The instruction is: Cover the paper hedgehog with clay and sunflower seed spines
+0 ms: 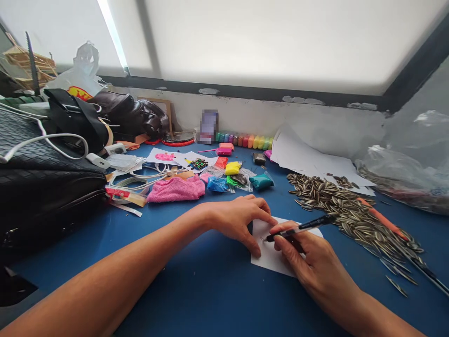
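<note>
A small sheet of white paper (271, 263) lies on the blue table in front of me. My left hand (240, 219) rests on its left edge, thumb and fingers apart, with the thumb and a fingertip touching the sheet. A black and clear pen (302, 227) is pinched in my right hand (317, 264), its tip at the paper near a short, faint mark. The pen slants up to the right. Part of the sheet is hidden under my right hand.
Striped sunflower seeds (326, 199) lie heaped at right, an orange-handled tool (382, 218) on them. White sheets (301, 157) and a clear plastic bag (414, 173) stand behind. A pink cloth (176, 188), a teal packet (261, 181) and a black bag (45, 187) are further left.
</note>
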A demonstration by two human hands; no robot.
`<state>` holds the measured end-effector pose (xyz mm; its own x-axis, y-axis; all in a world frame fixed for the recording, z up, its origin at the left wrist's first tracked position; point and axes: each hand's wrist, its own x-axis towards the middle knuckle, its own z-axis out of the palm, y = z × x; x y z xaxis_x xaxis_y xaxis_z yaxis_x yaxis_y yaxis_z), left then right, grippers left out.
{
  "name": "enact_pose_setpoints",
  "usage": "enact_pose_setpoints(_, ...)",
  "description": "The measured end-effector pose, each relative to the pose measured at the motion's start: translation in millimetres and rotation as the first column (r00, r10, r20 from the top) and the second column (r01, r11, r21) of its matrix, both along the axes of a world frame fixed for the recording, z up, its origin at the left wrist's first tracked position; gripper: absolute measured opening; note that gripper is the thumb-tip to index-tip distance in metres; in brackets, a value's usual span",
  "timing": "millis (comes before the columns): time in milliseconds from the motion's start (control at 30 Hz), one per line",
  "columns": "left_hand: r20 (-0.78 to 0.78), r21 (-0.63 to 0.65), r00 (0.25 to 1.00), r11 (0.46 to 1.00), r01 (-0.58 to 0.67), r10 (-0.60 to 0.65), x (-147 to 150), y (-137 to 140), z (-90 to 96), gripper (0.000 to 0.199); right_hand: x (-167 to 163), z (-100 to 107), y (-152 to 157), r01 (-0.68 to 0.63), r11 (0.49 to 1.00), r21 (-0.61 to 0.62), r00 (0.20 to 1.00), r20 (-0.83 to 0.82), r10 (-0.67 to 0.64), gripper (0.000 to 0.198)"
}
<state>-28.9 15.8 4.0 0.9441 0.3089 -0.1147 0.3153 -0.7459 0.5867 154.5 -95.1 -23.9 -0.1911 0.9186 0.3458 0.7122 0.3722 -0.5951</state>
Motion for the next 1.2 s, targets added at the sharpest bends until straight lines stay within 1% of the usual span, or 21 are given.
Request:
enact_pose_setpoints(267, -0.021, 0.009, 1.0, 1.0, -0.011, 0.011, 1, 1, -1.1, 0.058, 3, 3, -5, 0.009, 1.0, -0.026, 1.0, 0.016, -0.009, 0.021)
enact_pose_setpoints(533, -0.02, 0.002, 1.0, 1.0, -0.017, 0.017, 1, 1, -3.7, 0.068, 7, 7, -8, 0.012, 0.996, -0.084, 1.0, 0.014, -0.011, 0.023)
enact_pose_setpoints(667, -0.021, -0.001, 1.0, 1.0, -0.016, 0.016, 0, 1, -3.1, 0.067, 9, 8, -9, 0.016, 0.996, -0.093, 1.0, 0.014, -0.015, 0.023)
enact_pose_setpoints(833, -0.033, 0.003, 0.999, 1.0, -0.021, 0.021, 0, 1, -1.5, 0.067, 12, 10, -10, 0.021, 0.99, -0.143, 1.0, 0.001, -0.021, 0.021)
enact_pose_setpoints(1033, -0.031, -0.009, 0.999, 1.0, -0.029, 0.029, 0, 0, -0.8, 0.067, 16, 16, -12, 0.072, 0.984, -0.163, 0.997, 0.036, -0.067, 0.027)
enact_pose_setpoints(1200, -0.024, -0.008, 1.0, 1.0, -0.018, 0.018, 0, 0, -1.8, 0.067, 19, 21, -11, 0.082, 0.98, -0.179, 0.996, 0.056, -0.073, 0.029)
